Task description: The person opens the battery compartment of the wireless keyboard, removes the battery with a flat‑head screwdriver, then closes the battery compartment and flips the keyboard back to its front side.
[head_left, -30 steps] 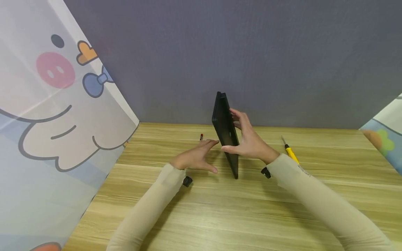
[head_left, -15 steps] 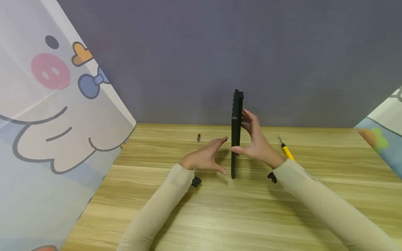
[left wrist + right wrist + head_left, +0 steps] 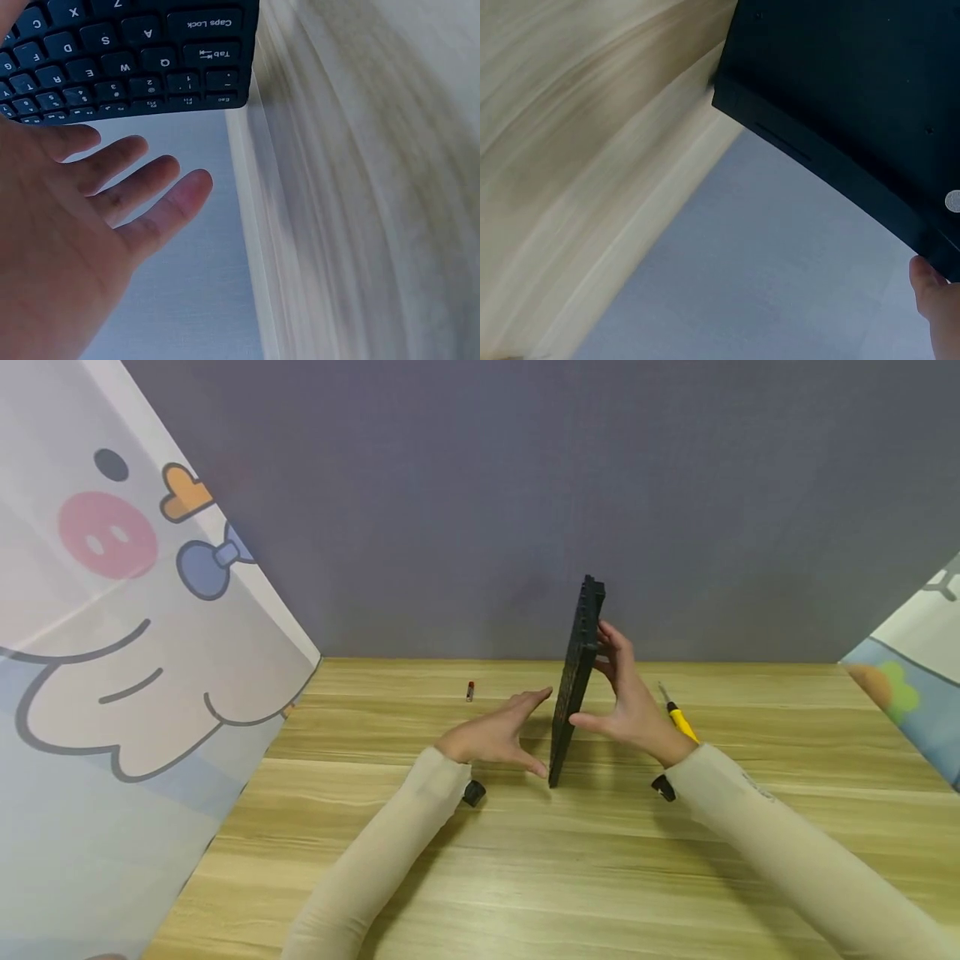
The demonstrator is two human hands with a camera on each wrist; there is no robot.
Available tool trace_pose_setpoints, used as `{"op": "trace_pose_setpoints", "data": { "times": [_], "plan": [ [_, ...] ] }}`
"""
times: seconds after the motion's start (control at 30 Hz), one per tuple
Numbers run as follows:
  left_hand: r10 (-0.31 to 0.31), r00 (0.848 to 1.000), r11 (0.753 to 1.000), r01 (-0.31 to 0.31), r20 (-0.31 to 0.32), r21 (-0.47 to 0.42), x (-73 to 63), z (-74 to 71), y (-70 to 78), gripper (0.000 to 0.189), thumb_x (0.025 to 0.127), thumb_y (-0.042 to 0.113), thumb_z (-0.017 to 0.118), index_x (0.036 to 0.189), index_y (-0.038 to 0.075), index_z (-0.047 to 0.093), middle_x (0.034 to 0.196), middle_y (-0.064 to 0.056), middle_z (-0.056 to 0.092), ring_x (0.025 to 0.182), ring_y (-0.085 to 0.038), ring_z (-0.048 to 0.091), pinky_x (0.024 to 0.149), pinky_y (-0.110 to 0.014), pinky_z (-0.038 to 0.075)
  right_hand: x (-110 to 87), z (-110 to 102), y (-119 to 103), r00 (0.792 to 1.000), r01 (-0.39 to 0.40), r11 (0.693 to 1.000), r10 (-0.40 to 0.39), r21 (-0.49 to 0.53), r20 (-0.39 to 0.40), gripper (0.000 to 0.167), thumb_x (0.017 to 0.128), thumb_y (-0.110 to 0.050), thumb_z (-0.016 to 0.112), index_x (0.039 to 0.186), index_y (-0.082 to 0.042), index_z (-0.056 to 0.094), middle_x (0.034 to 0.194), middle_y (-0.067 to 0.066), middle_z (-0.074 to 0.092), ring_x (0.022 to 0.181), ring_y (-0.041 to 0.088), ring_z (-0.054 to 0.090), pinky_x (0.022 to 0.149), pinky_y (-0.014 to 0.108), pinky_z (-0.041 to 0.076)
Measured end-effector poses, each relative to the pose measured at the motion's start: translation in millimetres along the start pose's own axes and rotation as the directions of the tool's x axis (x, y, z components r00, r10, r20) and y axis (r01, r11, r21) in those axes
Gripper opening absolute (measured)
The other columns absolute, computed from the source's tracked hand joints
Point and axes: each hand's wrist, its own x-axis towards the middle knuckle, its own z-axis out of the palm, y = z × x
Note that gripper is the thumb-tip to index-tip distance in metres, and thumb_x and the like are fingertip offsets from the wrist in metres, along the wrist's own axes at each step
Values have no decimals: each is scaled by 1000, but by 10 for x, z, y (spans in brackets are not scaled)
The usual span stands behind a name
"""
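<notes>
A black keyboard (image 3: 577, 677) stands on edge over the table, its top leaning right. My right hand (image 3: 637, 718) grips it at the right, thumb at the near side and fingers behind. In the left wrist view the key side of the keyboard (image 3: 120, 64) shows its printed keys. The dark underside of the keyboard (image 3: 847, 90) faces the right wrist camera, where only fingertips of the right hand (image 3: 936, 304) appear at its edge. My left hand (image 3: 495, 735) is spread just left of the keys, its fingers straight and holding nothing.
On the wooden table (image 3: 465, 860), a small red-tipped battery (image 3: 470, 692) lies behind the left hand. A yellow-handled screwdriver (image 3: 681, 720) lies right of the right hand, partly hidden by the wrist. A grey wall panel (image 3: 420, 527) rises at the back.
The keyboard has swung from leaning left, through upright, to leaning right, so its key side shows more. The right hand keeps its grip; both hands sit slightly farther right in view.
</notes>
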Motion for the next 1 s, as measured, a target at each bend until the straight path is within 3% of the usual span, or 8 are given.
{"op": "trace_pose_setpoints", "data": {
  "times": [0.3, 0.6, 0.83, 1.0],
  "plan": [
    [-12, 1000, 1000, 12, 19, -14, 59, 35, 11, 124, 64, 59, 78, 152, 29, -4, 157, 0, 2, 142, -21, 0, 109, -48, 19, 24, -192, -133, 999, -45, 999, 45, -29, -8, 112, 77, -45, 75, 147, 1, 0, 153, 20, 0, 140, 34, 8, 103, 62, 14],
    [4, 1000, 1000, -5, 22, 19, 109, 60, 25, 127, 62, 64, 76, 154, 20, 0, 157, -6, 5, 142, -23, 2, 109, -48, 18, 58, -337, -197, 1000, -8, 999, 8, -35, -16, 110, 79, -44, 74, 147, 1, 1, 151, 21, 4, 137, 36, 14, 106, 52, 15],
    [-9, 999, 1000, 9, 32, 5, 130, 67, 54, 127, 63, 61, 77, 153, 22, -2, 157, -5, 3, 142, -23, 1, 110, -48, 17, 25, -388, -210, 998, -53, 998, 53, -20, -21, 108, 78, -37, 77, 149, -2, 4, 152, 20, 4, 139, 34, 11, 104, 62, 9],
    [-13, 999, 1000, 13, 33, 8, 134, 63, 59, 126, 63, 61, 78, 152, 28, -5, 156, -1, 5, 142, -21, 2, 109, -46, 19, 16, -410, -224, 997, -71, 997, 70, -25, -17, 106, 78, -33, 78, 149, -4, 5, 153, 18, 6, 139, 33, 13, 102, 65, 13]
  ]
}}
